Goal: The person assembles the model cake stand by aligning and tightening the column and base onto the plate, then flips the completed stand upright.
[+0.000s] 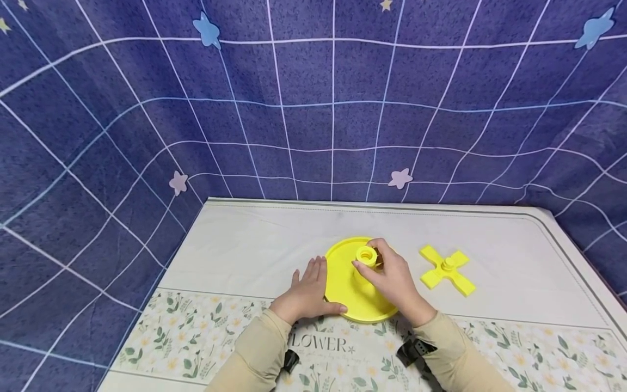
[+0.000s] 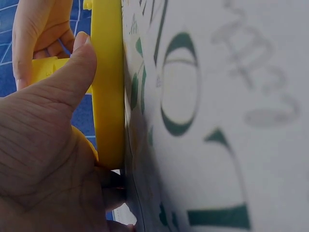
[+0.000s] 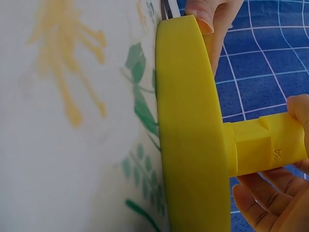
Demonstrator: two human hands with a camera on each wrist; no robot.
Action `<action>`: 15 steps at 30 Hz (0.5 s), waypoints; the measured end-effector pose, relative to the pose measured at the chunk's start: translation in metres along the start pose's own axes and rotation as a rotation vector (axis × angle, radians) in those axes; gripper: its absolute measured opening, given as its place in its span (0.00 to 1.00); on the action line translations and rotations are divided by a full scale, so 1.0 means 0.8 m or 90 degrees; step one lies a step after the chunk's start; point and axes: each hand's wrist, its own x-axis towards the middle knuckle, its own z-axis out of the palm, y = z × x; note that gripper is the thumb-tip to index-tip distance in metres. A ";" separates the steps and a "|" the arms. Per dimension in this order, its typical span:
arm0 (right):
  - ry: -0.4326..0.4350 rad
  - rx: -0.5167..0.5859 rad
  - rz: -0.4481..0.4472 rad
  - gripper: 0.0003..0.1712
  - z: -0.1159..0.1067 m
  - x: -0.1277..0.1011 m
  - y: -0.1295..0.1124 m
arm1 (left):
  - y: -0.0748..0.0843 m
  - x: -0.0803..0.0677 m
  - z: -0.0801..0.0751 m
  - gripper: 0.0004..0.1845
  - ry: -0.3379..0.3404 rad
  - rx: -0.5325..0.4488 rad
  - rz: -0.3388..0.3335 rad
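A round yellow tray-like base [image 1: 343, 275] with a raised rim lies flat on the table. A yellow post [image 3: 263, 145], marked 34 on its side, stands upright from its middle; in the head view its top shows a round hole. My right hand [image 1: 395, 279] grips the post near the top, thumb on the near side and fingers curled round behind. My left hand [image 1: 308, 294] rests against the base's left rim, fingers straight along the side and thumb stretched over the near edge. Whether post and base are joined cannot be told.
Right of the base lies a yellow four-armed cross piece [image 1: 448, 265] with a short stub at its centre. The white tablecloth [image 1: 264, 228] has a floral band [image 1: 196, 337] along the near side. A blue gridded curtain [image 1: 303, 125] hangs behind and beside the table.
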 end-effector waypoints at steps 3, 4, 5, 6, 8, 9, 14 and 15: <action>0.010 -0.019 -0.002 0.21 0.001 0.000 0.001 | 0.001 0.000 -0.001 0.65 0.001 -0.005 0.002; 0.013 -0.024 -0.002 0.21 0.001 0.000 0.000 | 0.001 0.000 -0.002 0.65 0.001 -0.005 0.002; 0.016 -0.031 -0.001 0.22 0.002 0.000 0.000 | 0.001 0.000 -0.002 0.65 0.001 -0.004 0.002; 0.019 -0.038 -0.003 0.22 0.002 0.000 0.000 | 0.001 0.000 -0.002 0.65 0.001 -0.004 0.002; 0.024 -0.050 -0.004 0.22 0.002 0.000 -0.001 | 0.000 0.001 -0.002 0.65 0.000 -0.004 0.001; 0.026 -0.055 -0.005 0.22 0.003 0.000 -0.001 | 0.000 0.001 -0.001 0.66 0.000 -0.004 0.000; 0.032 -0.065 -0.006 0.23 0.003 0.000 -0.002 | -0.001 0.002 0.000 0.66 -0.003 -0.006 -0.001; 0.033 -0.066 -0.007 0.23 0.004 0.000 -0.002 | -0.002 0.002 0.000 0.66 -0.003 -0.006 0.000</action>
